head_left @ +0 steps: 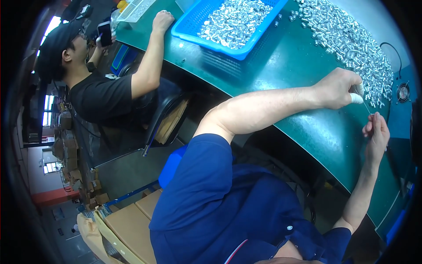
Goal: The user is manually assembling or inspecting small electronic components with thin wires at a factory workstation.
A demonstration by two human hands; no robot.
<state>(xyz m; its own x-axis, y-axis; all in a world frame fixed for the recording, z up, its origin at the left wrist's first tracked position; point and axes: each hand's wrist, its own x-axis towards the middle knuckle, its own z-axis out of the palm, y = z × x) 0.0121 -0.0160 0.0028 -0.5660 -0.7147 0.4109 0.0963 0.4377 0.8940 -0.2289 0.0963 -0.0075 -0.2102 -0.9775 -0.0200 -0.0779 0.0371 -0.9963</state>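
Note:
My left hand is closed over the green table, with white covers on its thumb and a fingertip. Its thumb and finger pinch together, and what lies between them is too small to make out. Close by on the near side, my right hand is closed, its fingertips pinching a thin, pale, wire-like piece. This piece runs toward the left thumb; whether it touches is not clear. Just beyond both hands spreads a large heap of small shiny metal cylinders.
A blue plastic basket full of similar metal parts stands at the table's far side. A co-worker sits at the left, holding a phone. At the right is a blue box with a fan. Cardboard boxes stand beside me.

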